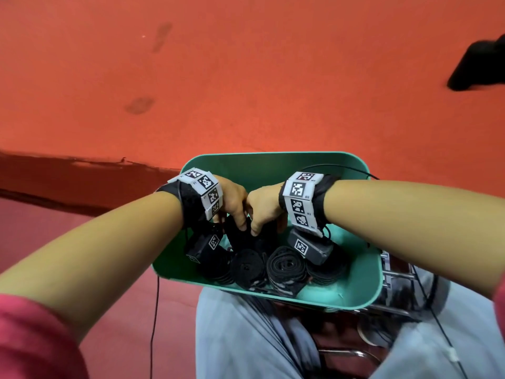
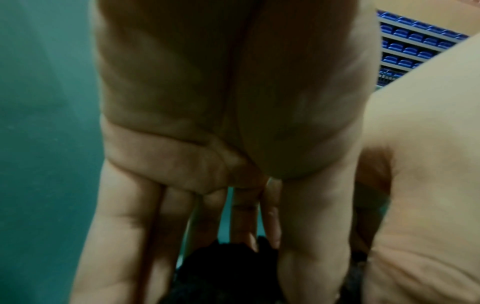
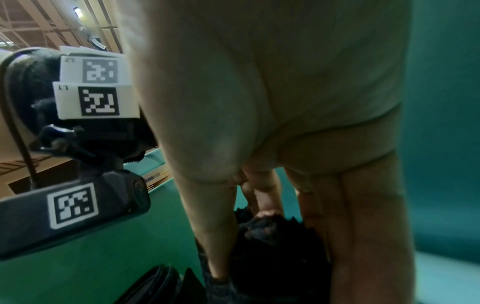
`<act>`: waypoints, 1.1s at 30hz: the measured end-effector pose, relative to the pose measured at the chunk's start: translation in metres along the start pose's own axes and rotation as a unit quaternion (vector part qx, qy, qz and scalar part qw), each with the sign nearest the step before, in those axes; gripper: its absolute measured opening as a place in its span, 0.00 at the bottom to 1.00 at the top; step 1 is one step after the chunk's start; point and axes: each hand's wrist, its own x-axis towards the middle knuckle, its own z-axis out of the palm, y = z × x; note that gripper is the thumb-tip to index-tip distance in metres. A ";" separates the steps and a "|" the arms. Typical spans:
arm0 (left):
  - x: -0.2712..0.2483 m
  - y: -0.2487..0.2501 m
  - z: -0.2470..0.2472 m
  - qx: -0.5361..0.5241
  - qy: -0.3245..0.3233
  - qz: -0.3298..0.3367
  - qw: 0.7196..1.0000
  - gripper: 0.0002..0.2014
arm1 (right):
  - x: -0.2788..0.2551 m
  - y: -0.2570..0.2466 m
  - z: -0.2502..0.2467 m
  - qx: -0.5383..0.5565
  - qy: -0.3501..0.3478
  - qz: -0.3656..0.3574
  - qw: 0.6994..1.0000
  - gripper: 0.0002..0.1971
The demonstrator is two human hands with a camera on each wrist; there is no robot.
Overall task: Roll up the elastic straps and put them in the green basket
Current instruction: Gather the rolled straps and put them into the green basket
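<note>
Two hands in basket [image 1: 355, 280]: left hand [image 1: 232, 199] and right hand [image 1: 266, 206] fingers both clamped on one black roll [image 1: 243, 236]. Four rolls [image 1: 285, 265] in near row. Left wrist view alone shows blue bins [image 2: 413, 47].

One green basket [image 1: 355, 283]. Rolled black straps inside it: four in row along its near wall, counted left to right – first [image 1: 218, 266], second [image 1: 247, 265], third [image 1: 287, 266], fourth [image 1: 326, 269], partly hidden under wrist camera. Fifth black strap [image 1: 243, 236] behind row, toward basket middle, under fingers; whether fully rolled, cannot tell. Two hands in basket: left hand [image 1: 232, 198], right hand [image 1: 265, 206]. Two wrist cameras over basket: one [image 1: 203, 247] at its left side, one [image 1: 310, 246] at its right.
</note>
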 end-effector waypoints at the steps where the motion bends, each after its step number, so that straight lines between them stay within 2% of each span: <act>1: 0.000 0.000 0.000 0.001 0.004 0.001 1.000 0.07 | 0.000 0.001 0.001 0.001 0.001 0.000 1.000 0.12; 16: 0.004 -0.002 -0.008 -0.030 0.105 0.022 0.994 0.16 | 0.008 0.009 -0.002 0.003 0.027 0.010 1.000 0.15; 24: 0.008 -0.007 0.002 0.000 0.035 0.020 0.999 0.13 | 0.018 0.011 0.004 0.083 -0.021 0.007 0.996 0.13; 28: 0.006 -0.009 0.002 0.018 0.005 0.010 1.000 0.20 | 0.021 0.011 0.006 0.066 -0.042 -0.002 0.997 0.08; 30: 0.004 -0.010 0.002 0.036 -0.003 0.007 0.999 0.23 | 0.021 0.011 0.005 0.060 -0.049 -0.004 0.997 0.10; 33: 0.002 -0.008 0.003 0.037 -0.019 0.005 0.999 0.18 | 0.022 0.012 0.005 0.058 -0.062 -0.008 0.996 0.10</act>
